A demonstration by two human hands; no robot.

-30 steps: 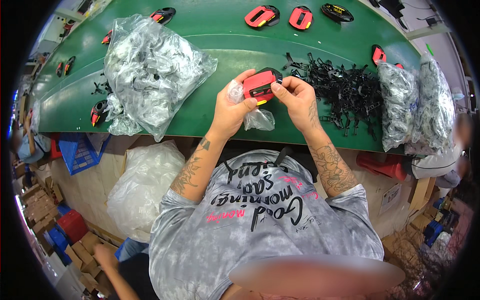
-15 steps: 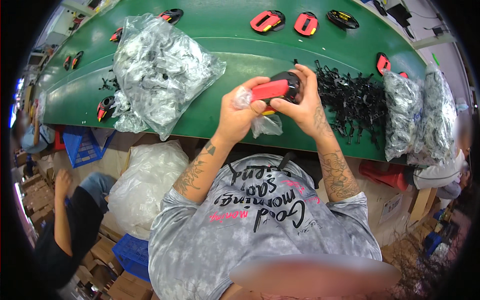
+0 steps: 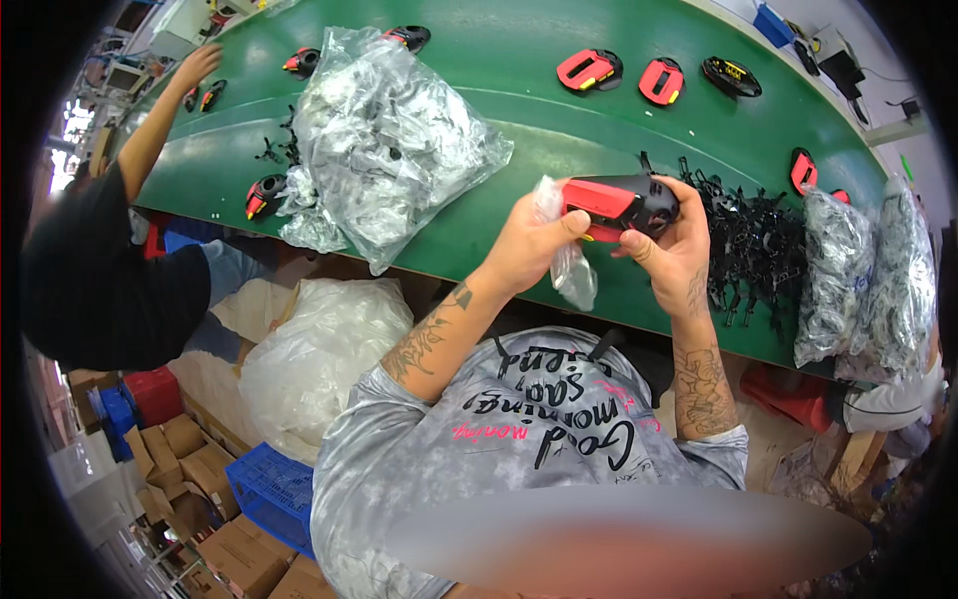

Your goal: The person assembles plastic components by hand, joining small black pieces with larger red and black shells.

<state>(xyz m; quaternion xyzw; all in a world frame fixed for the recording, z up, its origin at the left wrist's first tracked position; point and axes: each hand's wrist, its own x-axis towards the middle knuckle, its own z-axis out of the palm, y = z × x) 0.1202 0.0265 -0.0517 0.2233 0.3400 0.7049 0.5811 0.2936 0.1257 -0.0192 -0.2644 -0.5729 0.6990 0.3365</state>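
Left hand [image 3: 537,240] gripped the left end of the red-and-black housing [image 3: 605,203], with a small clear bag [image 3: 574,280] hanging at that hand. Right hand [image 3: 683,242] was wrapped around the housing's black right end. Housing sat between both hands, above the green worktop [image 3: 599,132]. Black bracket pile [image 3: 750,240]: just right of the housing. Large clear bag [image 3: 389,150]: left of it. Two red-topped shells [image 3: 661,82] and a black shell [image 3: 731,76]: beyond it.
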